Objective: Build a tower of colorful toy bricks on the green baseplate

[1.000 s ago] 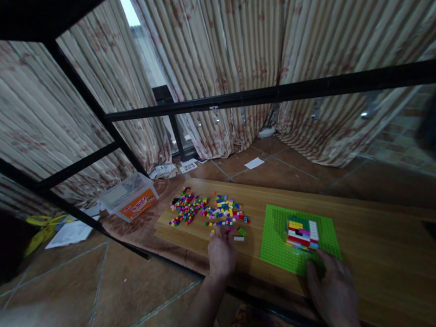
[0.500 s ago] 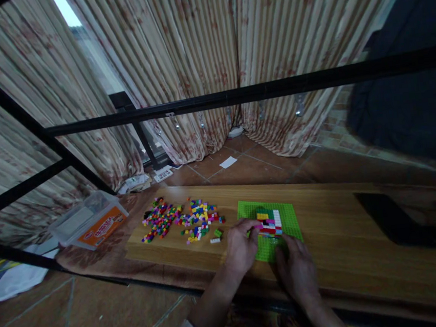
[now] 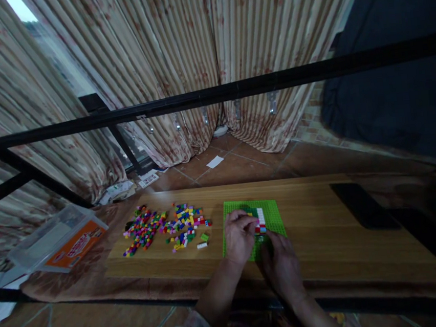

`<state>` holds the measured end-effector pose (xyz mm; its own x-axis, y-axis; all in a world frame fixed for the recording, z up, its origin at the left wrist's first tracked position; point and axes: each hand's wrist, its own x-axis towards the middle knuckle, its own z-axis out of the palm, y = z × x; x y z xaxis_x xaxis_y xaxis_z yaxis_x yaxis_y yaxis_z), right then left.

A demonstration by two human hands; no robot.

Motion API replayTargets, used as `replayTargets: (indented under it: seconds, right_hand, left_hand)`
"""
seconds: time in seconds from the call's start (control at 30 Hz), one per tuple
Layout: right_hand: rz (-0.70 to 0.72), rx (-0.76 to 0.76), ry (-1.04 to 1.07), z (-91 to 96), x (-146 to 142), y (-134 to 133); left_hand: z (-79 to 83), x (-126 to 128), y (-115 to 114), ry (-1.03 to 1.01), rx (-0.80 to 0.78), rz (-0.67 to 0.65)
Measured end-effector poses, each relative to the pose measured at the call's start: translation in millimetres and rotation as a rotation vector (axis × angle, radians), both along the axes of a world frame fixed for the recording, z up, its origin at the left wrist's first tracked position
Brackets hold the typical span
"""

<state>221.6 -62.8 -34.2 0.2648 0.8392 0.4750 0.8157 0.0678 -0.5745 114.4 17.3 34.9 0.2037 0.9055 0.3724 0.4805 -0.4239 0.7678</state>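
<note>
A green studded baseplate [image 3: 275, 214] lies on a low wooden table [image 3: 317, 236]. On it stands a small brick build [image 3: 261, 220] in white, red and blue. My left hand [image 3: 239, 236] covers the build's left part, fingers curled down on it. My right hand [image 3: 279, 260] rests on the baseplate's near edge, fingertips at the build. Whether either hand pinches a loose brick is hidden. A spread of loose coloured bricks [image 3: 162, 228] lies left of the plate.
A clear plastic box with an orange label [image 3: 58, 243] sits on the floor at the left. A dark flat slab [image 3: 363, 205] lies at the table's right. Black metal bars [image 3: 234, 87] cross above the table. Curtains hang behind.
My left hand left the loose bricks and came right onto the build. My right hand moved in from the plate's near corner to the build. The view swung right.
</note>
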Motion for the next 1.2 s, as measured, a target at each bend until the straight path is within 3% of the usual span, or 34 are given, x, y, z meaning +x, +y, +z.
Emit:
replayTargets:
  seconds: [0.27, 0.5, 0.67, 0.93, 1.2]
  right_hand:
    - [-0.011, -0.014, 0.009, -0.4, -0.7, 0.0]
    - [-0.009, 0.020, 0.007, -2.1, -1.1, 0.9]
    - [-0.014, 0.009, -0.004, -2.0, -0.8, 0.6]
    - [-0.003, 0.004, -0.034, -5.4, 1.7, -0.5]
    - [0.002, 0.002, -0.139, -9.6, 9.1, -0.1]
  left_hand:
    - [-4.7, 1.2, 4.0, -0.098, -0.022, -0.008]
    - [0.2, -13.3, -4.9, 0.351, 0.219, -0.088]
    - [-0.3, -18.5, -13.5, 0.499, 0.295, -0.105]
    - [0.8, -17.0, -23.1, 0.576, 0.251, -0.090]
    - [0.2, -23.5, -51.1, 0.484, 0.177, -0.065]
